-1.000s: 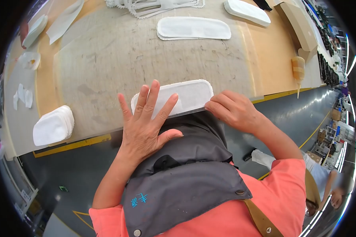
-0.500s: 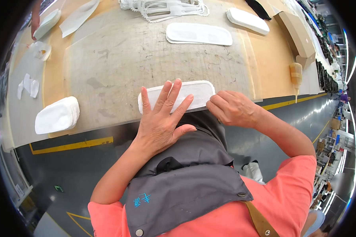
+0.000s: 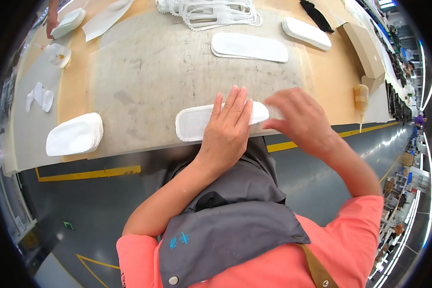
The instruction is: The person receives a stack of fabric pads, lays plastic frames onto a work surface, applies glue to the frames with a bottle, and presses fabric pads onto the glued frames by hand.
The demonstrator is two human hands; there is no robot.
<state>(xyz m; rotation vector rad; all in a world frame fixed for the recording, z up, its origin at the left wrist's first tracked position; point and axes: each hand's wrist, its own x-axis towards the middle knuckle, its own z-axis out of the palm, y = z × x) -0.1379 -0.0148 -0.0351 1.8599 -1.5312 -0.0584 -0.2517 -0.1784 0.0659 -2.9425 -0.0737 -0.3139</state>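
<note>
A long white pad [image 3: 193, 126] with rounded ends and a raised edge lies near the table's front edge. My left hand [image 3: 227, 127] rests flat across its right half, fingers stretched out and held close together. Just beyond the pad's right end is my right hand [image 3: 305, 120], smeared by motion. Its thumb and fingers stand apart around a pale blur, and whether they touch the pad's tip I cannot tell. Farther back lie more flat white pads [image 3: 249, 47], overlapping one another. To the left sits a thick stack of white pads [image 3: 75, 135].
White cut-out frames [image 3: 221, 13] lie at the back. Another pad stack [image 3: 306, 33], a black piece [image 3: 317, 15], a cardboard box [image 3: 362, 50] and a nozzle bottle [image 3: 361, 98] are on the right. Another person's hand [image 3: 52, 25] is at far left, near a clear bottle [image 3: 60, 56].
My left hand has slid right along the pad, its fingers drawing together. My right hand has lifted away from the pad's right corner, and its closed fingers have come apart.
</note>
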